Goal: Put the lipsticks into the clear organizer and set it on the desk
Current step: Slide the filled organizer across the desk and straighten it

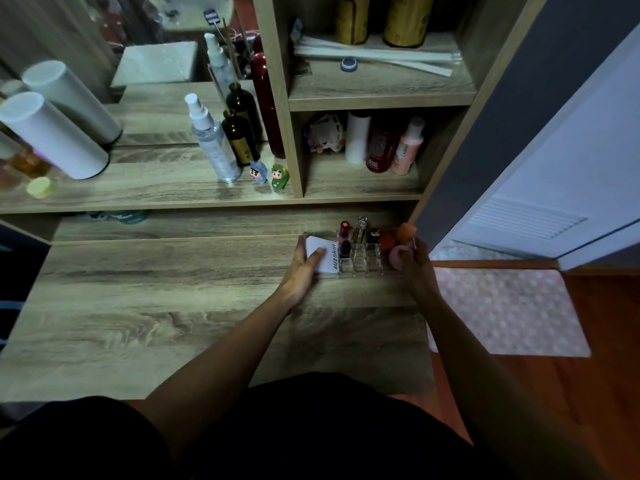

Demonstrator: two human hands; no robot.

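The clear organizer (362, 263) rests on the wooden desk (173, 306) at its far right, under the shelf. Lipsticks stand upright in its slots: a red-capped lipstick (344, 232), a black lipstick (345, 250), a clear-topped tube (361, 226) and a black-capped lipstick (373, 236). Orange and pink makeup sponges (398, 244) fill its right end. A white box (323, 254) marked "4U2 skin" sits in its left end. My left hand (304, 271) grips the left end over the white box. My right hand (417, 268) grips the right end beside the sponges.
The shelf above holds a clear spray bottle (213, 143), dark bottles (239, 136), two small figurines (270, 174) and white cylinders (55, 133). Cubbies at the right hold more bottles (381, 147). A pink dotted mat (505, 306) lies on the floor right of the desk edge.
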